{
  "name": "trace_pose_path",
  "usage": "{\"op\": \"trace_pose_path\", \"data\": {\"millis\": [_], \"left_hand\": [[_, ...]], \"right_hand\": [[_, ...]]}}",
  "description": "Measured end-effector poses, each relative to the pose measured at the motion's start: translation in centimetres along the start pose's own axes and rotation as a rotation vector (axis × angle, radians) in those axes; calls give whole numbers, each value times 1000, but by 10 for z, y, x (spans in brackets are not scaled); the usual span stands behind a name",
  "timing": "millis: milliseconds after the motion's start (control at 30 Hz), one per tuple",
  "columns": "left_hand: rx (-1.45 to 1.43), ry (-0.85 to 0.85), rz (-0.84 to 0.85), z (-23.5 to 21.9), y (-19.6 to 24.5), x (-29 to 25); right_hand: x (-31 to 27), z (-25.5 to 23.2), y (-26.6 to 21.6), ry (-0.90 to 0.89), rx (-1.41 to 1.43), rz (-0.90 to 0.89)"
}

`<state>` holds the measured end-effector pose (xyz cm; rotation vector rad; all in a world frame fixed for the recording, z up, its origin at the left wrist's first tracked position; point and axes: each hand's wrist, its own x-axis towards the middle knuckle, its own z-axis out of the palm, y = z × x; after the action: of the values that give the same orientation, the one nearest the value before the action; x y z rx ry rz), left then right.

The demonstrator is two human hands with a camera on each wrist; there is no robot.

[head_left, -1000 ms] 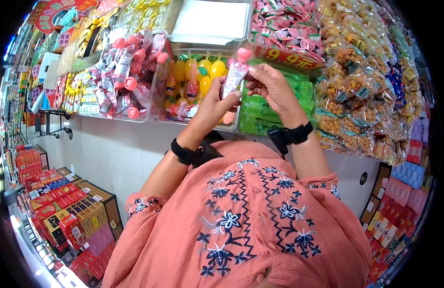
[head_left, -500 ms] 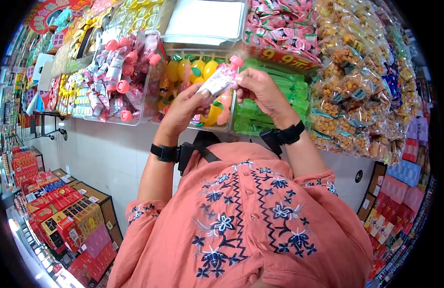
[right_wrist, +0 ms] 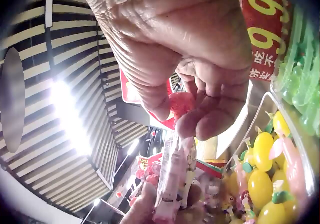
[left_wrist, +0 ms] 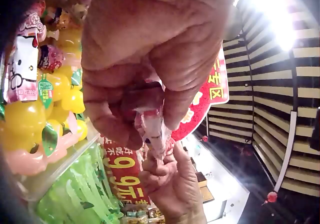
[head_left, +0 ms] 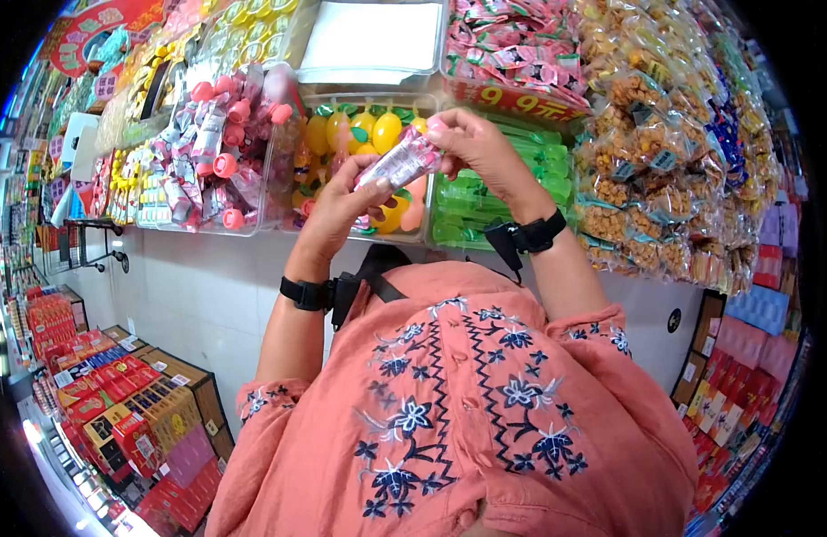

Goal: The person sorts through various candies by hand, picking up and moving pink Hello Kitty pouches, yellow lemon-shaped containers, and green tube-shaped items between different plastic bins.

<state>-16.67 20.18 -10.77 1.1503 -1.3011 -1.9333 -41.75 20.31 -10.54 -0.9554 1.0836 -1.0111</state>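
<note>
A small pink-and-white printed packet (head_left: 400, 166) with a pink cap is held between both hands over a bin of yellow mango-shaped items (head_left: 386, 132). My left hand (head_left: 337, 201) grips its lower end, thumb on top. The right hand (head_left: 476, 148) pinches the cap end, which its fingers mostly cover in the head view. In the right wrist view the pink cap (right_wrist: 182, 103) shows between thumb and fingers, with the clear wrapper (right_wrist: 172, 179) below. The left wrist view shows the packet (left_wrist: 152, 129) running from the left hand (left_wrist: 155, 48) to the right hand (left_wrist: 175, 184).
Pink-capped packets (head_left: 199, 161) fill a clear bin at the left. Green bottles (head_left: 503, 183) lie right of the mango-shaped items, and bagged brown snacks (head_left: 650, 170) are stacked farther right. A white sheet (head_left: 373, 38) lies in the bin behind. Red boxes (head_left: 109, 385) stand at lower left.
Both hands have moved left with the packet, which has tilted from near upright to a slant. The right fingers now cover the cap, which stood visible above them before.
</note>
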Motion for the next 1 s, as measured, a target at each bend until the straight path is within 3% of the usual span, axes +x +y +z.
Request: {"op": "trace_pose_path", "data": {"millis": [67, 267, 467, 567, 667, 1000], "left_hand": [[-19, 13, -25, 2, 3, 1], [122, 109, 110, -5, -8, 15], [37, 30, 107, -13, -15, 16], [140, 61, 170, -12, -4, 15], [68, 118, 238, 7, 18, 11], [106, 129, 336, 5, 11, 15]], "right_hand": [[1, 0, 2, -10, -22, -14], [1, 6, 0, -18, -4, -66], [0, 12, -5, -3, 7, -105], [-5, 20, -21, -36, -30, -131], [-7, 27, -31, -90, -72, -140], [-8, 25, -40, -119, -206, -175]]}}
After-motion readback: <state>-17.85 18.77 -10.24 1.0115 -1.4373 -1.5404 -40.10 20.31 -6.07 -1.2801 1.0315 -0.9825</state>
